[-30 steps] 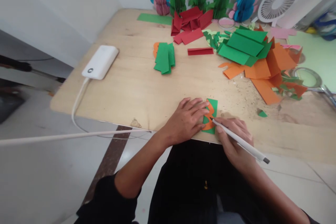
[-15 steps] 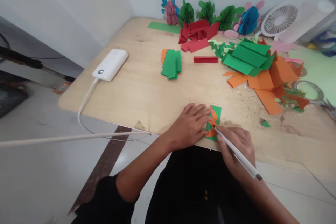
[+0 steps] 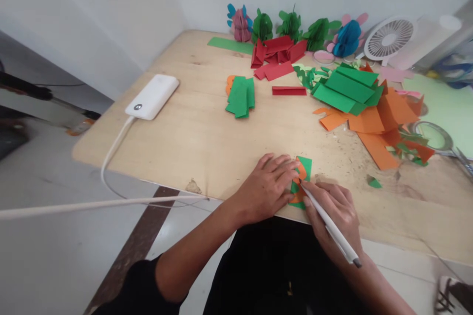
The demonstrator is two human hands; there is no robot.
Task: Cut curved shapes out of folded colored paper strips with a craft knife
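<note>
My left hand (image 3: 269, 188) lies flat with its fingers spread, its fingertips pressing on an orange paper shape (image 3: 302, 170) that rests on a green paper strip (image 3: 305, 163) at the table's front edge. In my right hand (image 3: 334, 214) is a white pen (image 3: 330, 224), gripped between thumb and fingers. The pen's dark tip touches the papers at the edge of the orange shape. Part of the orange shape is hidden under my left fingers.
Green folded papers (image 3: 241, 97) lie ahead on the wooden table (image 3: 185, 128). A white power bank (image 3: 153, 97) with a cable is at left. Red papers (image 3: 279, 49), green strips (image 3: 347, 87), orange papers (image 3: 384, 118), scissors (image 3: 461, 158) and a fan (image 3: 389, 39) stand or lie farther off.
The whole view has shifted slightly, so the table and papers appear lower. The pen tip has moved slightly up and left along the orange shape. A shoe now shows at bottom right.
</note>
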